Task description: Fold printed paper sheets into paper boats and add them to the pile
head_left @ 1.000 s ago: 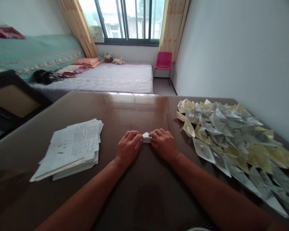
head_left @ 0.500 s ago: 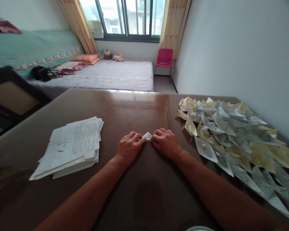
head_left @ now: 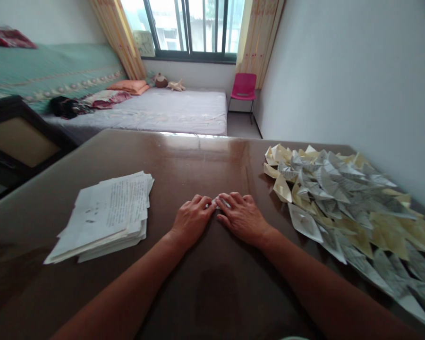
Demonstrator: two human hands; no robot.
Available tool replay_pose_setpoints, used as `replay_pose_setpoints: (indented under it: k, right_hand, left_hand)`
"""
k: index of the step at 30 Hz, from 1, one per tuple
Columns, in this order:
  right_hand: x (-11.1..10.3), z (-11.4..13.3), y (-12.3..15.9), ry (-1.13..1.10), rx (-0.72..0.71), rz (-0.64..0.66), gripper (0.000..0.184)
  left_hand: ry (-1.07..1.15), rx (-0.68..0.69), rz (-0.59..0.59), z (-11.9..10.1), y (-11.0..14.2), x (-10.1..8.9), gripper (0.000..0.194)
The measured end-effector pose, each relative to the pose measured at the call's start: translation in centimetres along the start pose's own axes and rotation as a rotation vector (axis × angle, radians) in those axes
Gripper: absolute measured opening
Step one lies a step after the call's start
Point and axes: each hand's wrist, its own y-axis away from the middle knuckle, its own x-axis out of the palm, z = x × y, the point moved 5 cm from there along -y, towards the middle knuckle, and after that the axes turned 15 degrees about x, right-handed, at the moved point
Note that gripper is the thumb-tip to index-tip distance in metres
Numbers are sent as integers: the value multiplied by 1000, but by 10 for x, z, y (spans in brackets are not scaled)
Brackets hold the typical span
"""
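Note:
A small piece of folded paper lies on the brown table between my hands, mostly covered by fingers. My left hand keeps its fingers closed on the paper's left end. Over the right part of the paper my right hand lies flat, its fingers stretched out and the thumb apart, pressing down on it. To the left is a stack of printed paper sheets. On the right, many folded paper boats, white and yellowish, sit crowded together.
Past the table's far edge stands a bed with pillows and cloth on it. A pink chair is by the wall below the window. A dark cabinet stands at the left. A pale rim shows at the bottom edge.
My right hand has shifted left over the folded paper and its fingers have spread out flat, hiding most of it. The left hand stays at the paper's left end.

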Motion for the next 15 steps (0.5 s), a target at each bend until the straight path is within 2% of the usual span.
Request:
replay_pose_setpoints:
  k: [6, 10, 13, 15]
  right_hand:
    - [0, 13, 12, 74, 33, 47, 53]
    - [-8, 11, 12, 108, 95, 69, 49]
    - [-11, 7, 6, 100, 115, 40, 38]
    - [-10, 4, -1, 54, 99, -3, 35]
  left_hand:
    - [-49, 27, 67, -7, -1, -8, 31]
    - [-53, 19, 83, -9, -1, -11, 31]
    - [-18, -35, 52, -4, 2, -12, 27]
    - [47, -71, -13, 2, 4, -10, 25]
